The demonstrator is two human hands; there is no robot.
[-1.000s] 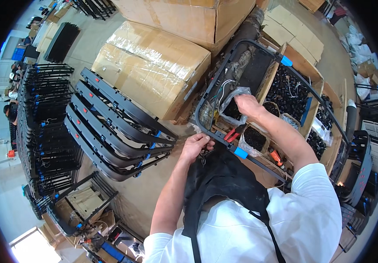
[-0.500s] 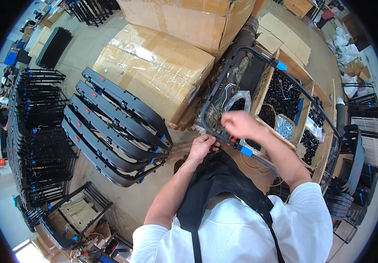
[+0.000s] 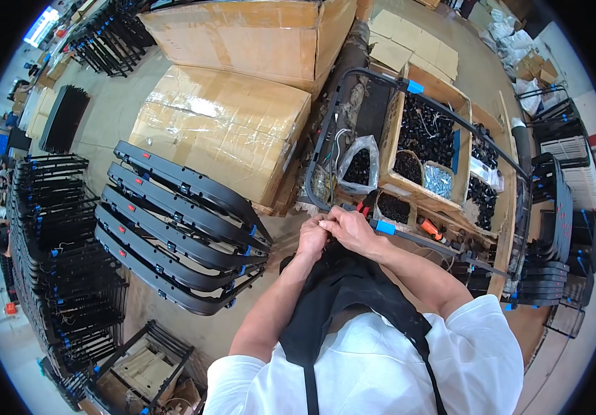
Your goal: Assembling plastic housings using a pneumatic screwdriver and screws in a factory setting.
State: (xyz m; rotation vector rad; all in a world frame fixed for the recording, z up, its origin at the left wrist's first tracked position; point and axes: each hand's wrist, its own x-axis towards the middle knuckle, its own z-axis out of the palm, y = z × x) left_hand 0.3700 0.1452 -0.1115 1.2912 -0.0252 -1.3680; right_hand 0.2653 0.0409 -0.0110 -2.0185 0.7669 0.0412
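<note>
Black frame (image 3: pixel 326 149), both hands (image 3: pixel 336 232) pinching.

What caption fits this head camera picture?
Both hands, left hand and right hand, meet at a black metal frame over boxes of small black parts.

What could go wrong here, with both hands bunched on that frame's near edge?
1. Both hands, left hand and right hand, meet at the black tube frame: a slip could pinch fingers.
2. The clear bag of black parts sits just beyond the hands and could get knocked over.
3. The leaning stack of black frames may slide if bumped.
</note>
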